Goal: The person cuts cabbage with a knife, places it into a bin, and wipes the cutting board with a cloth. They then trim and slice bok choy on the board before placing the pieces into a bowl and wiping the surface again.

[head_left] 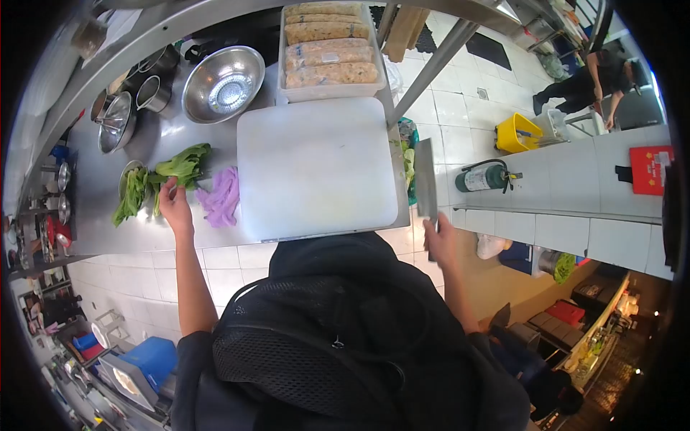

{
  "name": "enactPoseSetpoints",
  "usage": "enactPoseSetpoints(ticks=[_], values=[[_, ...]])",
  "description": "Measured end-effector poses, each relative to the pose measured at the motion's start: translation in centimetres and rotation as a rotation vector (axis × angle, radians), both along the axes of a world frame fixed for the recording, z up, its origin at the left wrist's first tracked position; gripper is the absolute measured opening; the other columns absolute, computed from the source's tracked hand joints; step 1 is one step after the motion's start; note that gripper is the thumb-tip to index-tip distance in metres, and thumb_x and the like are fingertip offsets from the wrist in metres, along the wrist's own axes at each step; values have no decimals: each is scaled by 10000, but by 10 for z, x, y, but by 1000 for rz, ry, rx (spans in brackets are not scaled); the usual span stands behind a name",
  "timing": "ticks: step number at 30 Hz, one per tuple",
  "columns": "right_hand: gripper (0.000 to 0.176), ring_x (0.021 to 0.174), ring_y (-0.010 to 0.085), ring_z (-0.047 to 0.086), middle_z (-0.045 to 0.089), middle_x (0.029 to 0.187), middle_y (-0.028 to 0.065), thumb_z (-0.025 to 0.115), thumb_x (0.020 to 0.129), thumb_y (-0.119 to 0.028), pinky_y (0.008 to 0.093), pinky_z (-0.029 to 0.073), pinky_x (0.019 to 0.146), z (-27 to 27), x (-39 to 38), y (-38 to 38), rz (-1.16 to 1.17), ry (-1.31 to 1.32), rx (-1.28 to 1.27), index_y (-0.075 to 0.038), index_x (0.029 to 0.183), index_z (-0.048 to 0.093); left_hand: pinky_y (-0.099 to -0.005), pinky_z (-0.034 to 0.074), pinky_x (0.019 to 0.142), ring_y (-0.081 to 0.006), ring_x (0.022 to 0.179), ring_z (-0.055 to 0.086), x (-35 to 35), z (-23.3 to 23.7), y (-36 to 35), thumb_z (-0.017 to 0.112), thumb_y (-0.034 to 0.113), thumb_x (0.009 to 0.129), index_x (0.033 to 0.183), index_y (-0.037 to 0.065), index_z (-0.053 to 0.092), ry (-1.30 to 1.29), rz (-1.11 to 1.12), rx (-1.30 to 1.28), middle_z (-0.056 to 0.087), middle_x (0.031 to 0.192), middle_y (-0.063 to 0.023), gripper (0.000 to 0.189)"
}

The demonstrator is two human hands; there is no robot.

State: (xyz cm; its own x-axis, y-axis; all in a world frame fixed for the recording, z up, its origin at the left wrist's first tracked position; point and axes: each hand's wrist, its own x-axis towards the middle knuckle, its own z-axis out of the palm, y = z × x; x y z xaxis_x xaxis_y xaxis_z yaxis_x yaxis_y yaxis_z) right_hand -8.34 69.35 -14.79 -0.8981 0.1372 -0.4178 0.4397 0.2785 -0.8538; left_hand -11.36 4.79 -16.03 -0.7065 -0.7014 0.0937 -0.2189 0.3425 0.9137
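My right hand (441,241) is wrapped round the handle of a cleaver (425,176), its broad blade pointing away from me, out past the right edge of the table. My left hand (175,206) is closed at the stems of a bunch of leafy greens (185,164) on the left side of the steel table; its fingertips are partly hidden. More leafy greens (131,199) hang over the side of a small bowl beside that hand. A crumpled purple cloth (220,196) lies between my left hand and the white cutting board (316,167) in front of me.
Behind the board stands a plastic tub (330,93) of wrapped, filled rolls. A metal bowl (223,85) and several steel pots sit at the back left. Beyond the table's right edge are a fire extinguisher (483,179), a yellow bucket (519,133) and a person (593,82) bending over.
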Motion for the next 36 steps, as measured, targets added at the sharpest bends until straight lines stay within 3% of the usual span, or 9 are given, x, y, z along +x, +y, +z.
enactPoseSetpoints(ticks=[5, 9, 17, 21, 22, 23, 26, 30, 36], values=[[221, 479, 87, 496, 497, 626, -21, 614, 1013, -170, 277, 416, 420, 18, -25, -8, 58, -7, 116, -42, 1191, 586, -375, 515, 898, -207, 1061, 619, -19, -4, -35, 670, 45, 917, 1366, 49, 611, -16, -83, -269, 595, 1315, -120, 453], [272, 469, 84, 483, 496, 641, -19, 609, 1010, -165, 275, 410, 408, 5, -22, -33, 204, -8, 82, -45, 1250, 566, -442, 490, 1016, -413, 1214, 559, -30, 15, -53, 574, -76, 810, 1296, 4, 630, -101, -163, -676, 586, 1314, -221, 496], [347, 449, 96, 477, 521, 680, 21, 605, 1002, -126, 289, 389, 389, 5, -10, -65, -100, 145, 150, -18, 1326, 542, -509, 467, 1069, -376, 1309, 539, -73, 25, -66, 621, -1, 832, 1442, 117, 540, -615, -394, -1090, 584, 1416, -147, 627], [362, 480, 89, 490, 568, 757, 26, 628, 989, -110, 282, 397, 428, 10, 8, -94, 74, 161, 93, -21, 1337, 583, -525, 465, 1062, -339, 1286, 584, -97, 28, -76, 640, 66, 854, 1437, 110, 513, -1032, -540, -1066, 582, 1416, -170, 598], [378, 651, 164, 637, 664, 867, 100, 638, 979, -97, 323, 515, 588, 26, 8, -103, 100, 33, 96, -5, 1342, 585, -517, 474, 1049, -353, 1246, 611, -100, 53, -59, 685, 135, 840, 1396, 90, 539, -1026, -634, -1034, 601, 1393, -184, 577], [378, 651, 164, 637, 664, 867, 100, 638, 979, -97, 323, 515, 588, 21, 8, -106, 86, 28, 93, -5, 1342, 585, -508, 482, 1036, -366, 1206, 638, -102, 76, -44, 730, 204, 826, 1356, 71, 566, -1024, -737, -1007, 620, 1371, -197, 570], [433, 1142, 360, 673, 697, 1194, 277, 648, 971, -99, 424, 498, 991, 32, 14, -125, 230, 171, 201, 25, 1373, 548, -462, 522, 967, -337, 1086, 693, -106, 117, -13, 810, 359, 792, 1340, 25, 581, -794, -861, -648, 690, 1242, -197, 681], [451, 1122, 436, 670, 687, 1184, 297, 637, 982, -137, 449, 513, 955, 29, 5, -119, 303, 256, 277, 8, 1396, 529, -403, 553, 861, -270, 979, 690, -84, 93, 76, 849, 488, 782, 1392, -43, 537, -361, -923, 60, 716, 1047, -194, 867], [466, 1057, 530, 637, 672, 1112, 336, 597, 1014, -236, 537, 514, 895, 43, -3, -117, 366, 22, 335, -46, 1426, 493, -472, 566, 835, -389, 941, 692, -34, 36, 236, 745, 386, 916, 1423, 37, 521, -102, -624, -182, 569, 1234, -238, 655]])
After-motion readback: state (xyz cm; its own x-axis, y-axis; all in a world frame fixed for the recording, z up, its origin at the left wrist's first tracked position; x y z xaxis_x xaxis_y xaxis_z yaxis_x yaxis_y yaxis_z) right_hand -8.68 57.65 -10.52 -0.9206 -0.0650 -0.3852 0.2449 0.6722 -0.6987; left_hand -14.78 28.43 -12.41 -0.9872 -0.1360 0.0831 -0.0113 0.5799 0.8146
